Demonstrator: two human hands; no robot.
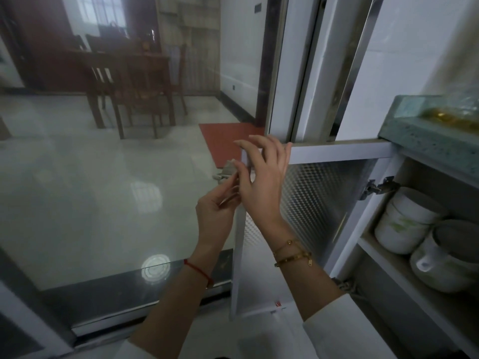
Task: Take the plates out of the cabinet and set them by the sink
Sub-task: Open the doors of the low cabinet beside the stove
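The white-framed cabinet door [318,203] with a patterned glass panel stands swung open, its inner side facing me. My right hand [261,180] grips the door's free edge near the top corner, fingers spread over the frame. My left hand [216,211] is just below it, fingers pinched on the small metal door handle [226,172] at that edge. Inside the cabinet, on the right, sit stacked white bowls [407,224] and a white dish with a handle [440,265]. I cannot pick out flat plates from here.
A speckled green countertop [425,137] overhangs the cabinet at upper right. To the left a large sliding glass door [103,190] closes off a room with a wooden table and chairs [134,81]. A red mat [228,141] lies beyond the glass.
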